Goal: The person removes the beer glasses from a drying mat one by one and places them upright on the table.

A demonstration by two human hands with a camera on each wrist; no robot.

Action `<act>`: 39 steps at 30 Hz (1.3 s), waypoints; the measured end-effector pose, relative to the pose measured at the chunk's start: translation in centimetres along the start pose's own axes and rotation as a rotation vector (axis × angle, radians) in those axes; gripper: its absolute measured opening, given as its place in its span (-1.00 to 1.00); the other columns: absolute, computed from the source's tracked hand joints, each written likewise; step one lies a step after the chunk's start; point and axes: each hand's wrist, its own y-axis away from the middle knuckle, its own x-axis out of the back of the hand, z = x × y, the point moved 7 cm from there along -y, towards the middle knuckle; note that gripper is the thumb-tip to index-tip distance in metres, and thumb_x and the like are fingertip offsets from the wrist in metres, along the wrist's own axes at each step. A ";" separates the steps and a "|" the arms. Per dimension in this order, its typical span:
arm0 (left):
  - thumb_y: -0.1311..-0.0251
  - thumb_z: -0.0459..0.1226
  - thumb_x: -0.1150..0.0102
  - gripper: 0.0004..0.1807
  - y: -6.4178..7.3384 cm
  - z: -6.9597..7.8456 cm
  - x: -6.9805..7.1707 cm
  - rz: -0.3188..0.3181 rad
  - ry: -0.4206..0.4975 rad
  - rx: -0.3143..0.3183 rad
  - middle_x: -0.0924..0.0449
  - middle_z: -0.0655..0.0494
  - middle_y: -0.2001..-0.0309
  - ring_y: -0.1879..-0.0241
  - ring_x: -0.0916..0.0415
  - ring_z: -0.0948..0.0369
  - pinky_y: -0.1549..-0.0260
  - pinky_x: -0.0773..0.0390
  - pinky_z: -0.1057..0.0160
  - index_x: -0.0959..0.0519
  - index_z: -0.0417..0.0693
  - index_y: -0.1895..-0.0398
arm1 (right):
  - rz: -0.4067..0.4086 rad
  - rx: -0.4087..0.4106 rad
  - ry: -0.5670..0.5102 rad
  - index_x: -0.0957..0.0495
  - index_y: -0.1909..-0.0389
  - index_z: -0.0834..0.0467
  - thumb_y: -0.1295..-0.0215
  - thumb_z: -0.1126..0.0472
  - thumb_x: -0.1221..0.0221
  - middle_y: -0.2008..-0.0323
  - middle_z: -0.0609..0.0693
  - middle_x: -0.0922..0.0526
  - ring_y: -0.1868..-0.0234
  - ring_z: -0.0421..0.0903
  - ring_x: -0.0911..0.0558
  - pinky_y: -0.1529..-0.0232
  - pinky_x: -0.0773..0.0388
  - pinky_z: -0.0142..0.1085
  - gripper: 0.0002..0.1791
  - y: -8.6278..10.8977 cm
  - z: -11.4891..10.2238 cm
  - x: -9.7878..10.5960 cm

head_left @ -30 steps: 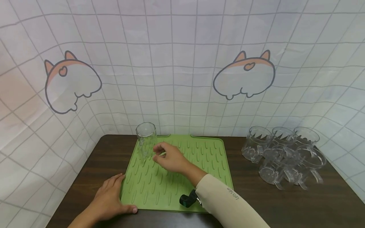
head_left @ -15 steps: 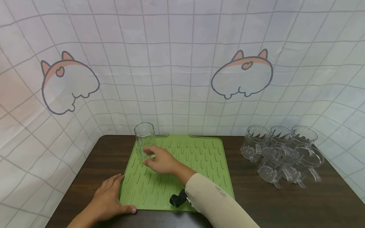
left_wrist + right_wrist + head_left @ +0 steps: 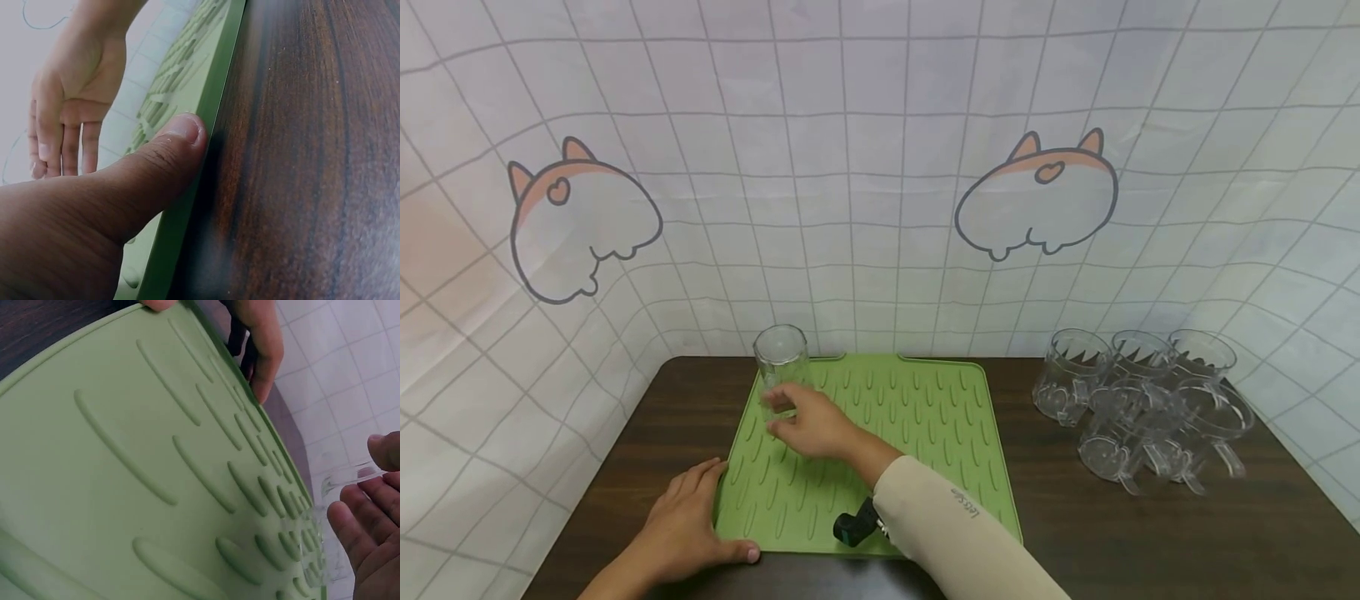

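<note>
A clear glass mug [image 3: 781,346] stands upright at the back left of the green ribbed mat [image 3: 910,467]. My right hand [image 3: 811,421] is at its near side, thumb and fingers parted. In the right wrist view, the mug's handle [image 3: 351,473] reaches into the gap between that thumb and the fingertips [image 3: 340,515], which are not closed round it. My left hand [image 3: 681,521] rests at the mat's front left corner, fingers extended along the left edge. Its thumb [image 3: 181,134] lies on the mat's front rim.
Several clear mugs [image 3: 1108,450] stand close together on the dark wooden table [image 3: 1247,542] at the right, handles toward me. A white gridded curtain [image 3: 880,250] with cartoon prints borders the table behind and at the sides. A black wrist camera [image 3: 856,527] hangs under the right sleeve.
My right hand has moved left across the mat to the mug, and its fingers now overlap the mug's lower part. The left hand and the mugs at the right stay in place.
</note>
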 end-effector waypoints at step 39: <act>0.48 0.59 -0.40 0.54 -0.2 -0.1 -0.1 -0.010 -0.008 0.016 -0.24 -0.36 -0.41 -0.31 -0.25 -0.34 -0.09 -0.33 -0.44 -0.26 -0.36 -0.45 | 0.180 0.082 0.008 -0.56 0.14 0.08 -0.45 0.27 -0.27 0.20 -0.14 -0.67 0.10 -0.18 -0.66 0.13 -0.62 -0.36 -0.92 5.9 0.7 5.4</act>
